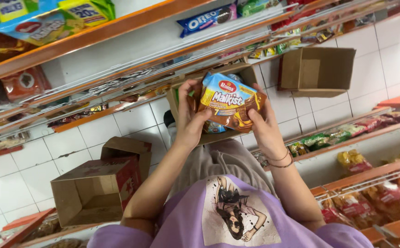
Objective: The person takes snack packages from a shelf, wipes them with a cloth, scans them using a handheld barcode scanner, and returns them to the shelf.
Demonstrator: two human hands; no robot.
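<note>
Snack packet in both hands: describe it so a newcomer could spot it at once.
Start at the open cardboard box on the white tiled floor, straight ahead of the person. Just over it, the left hand and right hand hold a snack packet between them. Unlike the packets on the shelves, it is off the shelf, blue on top, brown and yellow below.

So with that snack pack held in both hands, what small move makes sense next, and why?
Probably lift the brown-and-blue snack pack clear of the open cardboard box beneath it. The left hand and right hand already grip its two ends, and more packets show in the box below.
</note>
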